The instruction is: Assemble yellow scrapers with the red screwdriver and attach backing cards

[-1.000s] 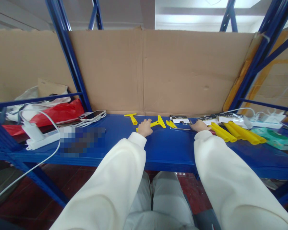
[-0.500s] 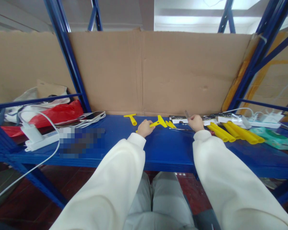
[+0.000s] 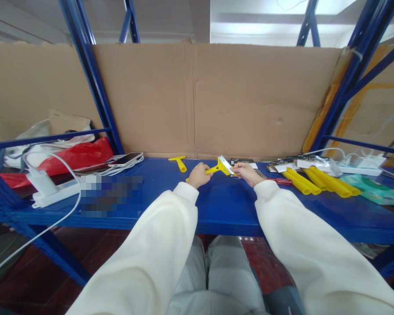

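My left hand (image 3: 198, 176) is closed around the handle of a yellow scraper (image 3: 213, 169), its wide head turned to the right. A flat pale metal blade (image 3: 226, 165) lies against that head. My right hand (image 3: 246, 173) pinches at the blade's right end, with the fingertips close to the scraper head. Just right of this hand lies a red-handled tool (image 3: 280, 180); part of it is hidden behind the hand. A second yellow scraper (image 3: 181, 165) rests on the blue shelf, left of my left hand.
Yellow tubes (image 3: 331, 182) lie at the right, beside black-and-white packets (image 3: 284, 163) and a green packet (image 3: 374, 189). A white power strip (image 3: 57, 194), a cable and a red bag (image 3: 82, 155) occupy the left. Cardboard (image 3: 197, 100) walls off the back.
My right hand has moved left, bringing the blade to the scraper's head. The red-handled tool has come into view behind it. My left hand holds the scraper in nearly the same place.
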`<state>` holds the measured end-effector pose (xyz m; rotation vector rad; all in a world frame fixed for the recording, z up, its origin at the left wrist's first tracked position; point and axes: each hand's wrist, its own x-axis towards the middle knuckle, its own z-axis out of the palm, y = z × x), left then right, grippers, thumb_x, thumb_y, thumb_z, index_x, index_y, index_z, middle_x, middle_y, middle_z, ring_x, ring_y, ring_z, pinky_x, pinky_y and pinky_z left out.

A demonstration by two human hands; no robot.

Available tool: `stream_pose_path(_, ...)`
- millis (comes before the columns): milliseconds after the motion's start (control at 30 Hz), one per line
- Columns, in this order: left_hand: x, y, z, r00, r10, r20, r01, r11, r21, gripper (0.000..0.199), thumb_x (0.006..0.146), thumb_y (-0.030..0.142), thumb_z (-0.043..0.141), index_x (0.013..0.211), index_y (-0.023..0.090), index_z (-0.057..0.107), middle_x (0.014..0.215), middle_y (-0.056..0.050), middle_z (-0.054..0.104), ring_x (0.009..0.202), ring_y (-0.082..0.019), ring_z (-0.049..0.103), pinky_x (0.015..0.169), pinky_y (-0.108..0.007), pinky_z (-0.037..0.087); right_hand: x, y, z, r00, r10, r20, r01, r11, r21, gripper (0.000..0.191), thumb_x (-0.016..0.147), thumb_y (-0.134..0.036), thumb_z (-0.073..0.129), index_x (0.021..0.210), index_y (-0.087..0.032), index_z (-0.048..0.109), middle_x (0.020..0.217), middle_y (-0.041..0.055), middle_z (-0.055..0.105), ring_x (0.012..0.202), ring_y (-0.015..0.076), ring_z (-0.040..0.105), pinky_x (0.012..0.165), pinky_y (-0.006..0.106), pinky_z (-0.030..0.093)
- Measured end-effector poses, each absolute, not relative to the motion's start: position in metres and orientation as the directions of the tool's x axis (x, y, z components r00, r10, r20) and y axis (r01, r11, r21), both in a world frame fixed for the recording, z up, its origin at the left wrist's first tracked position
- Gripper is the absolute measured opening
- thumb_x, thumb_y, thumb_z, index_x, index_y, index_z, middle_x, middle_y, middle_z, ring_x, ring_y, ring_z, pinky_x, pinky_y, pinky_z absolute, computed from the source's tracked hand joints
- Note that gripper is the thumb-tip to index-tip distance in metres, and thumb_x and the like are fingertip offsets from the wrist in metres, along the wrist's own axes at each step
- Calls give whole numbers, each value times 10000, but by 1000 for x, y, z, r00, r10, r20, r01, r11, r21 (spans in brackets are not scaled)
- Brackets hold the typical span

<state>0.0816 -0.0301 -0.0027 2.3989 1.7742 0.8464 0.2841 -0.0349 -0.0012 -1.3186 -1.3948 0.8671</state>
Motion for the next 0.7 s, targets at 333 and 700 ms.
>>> stream_pose_path(333, 83, -31, -3, 218, 888, 405, 857, -373, 357, 221, 844, 234, 660, 1039, 168, 741, 1119, -87, 677, 1051, -210, 644, 919, -268, 491, 286, -33, -3, 75, 993, 93, 280, 69, -958, 258, 709, -147, 737, 539, -161, 544, 466, -40, 479, 435, 62, 406, 419, 189, 302)
stream_pose_path(700, 84, -32, -2, 280, 871, 404, 847, -422, 324, 221, 838, 216, 662, 1030, 143, 742, 1090, -89, 680, 982, -202, 656, 892, -270, 494, 287, -30, -7, 30, 998, 47, 254, 37, -966, 232, 765, -90, 699, 578, -150, 575, 461, -20, 510, 410, 62, 431, 376, 172, 309)
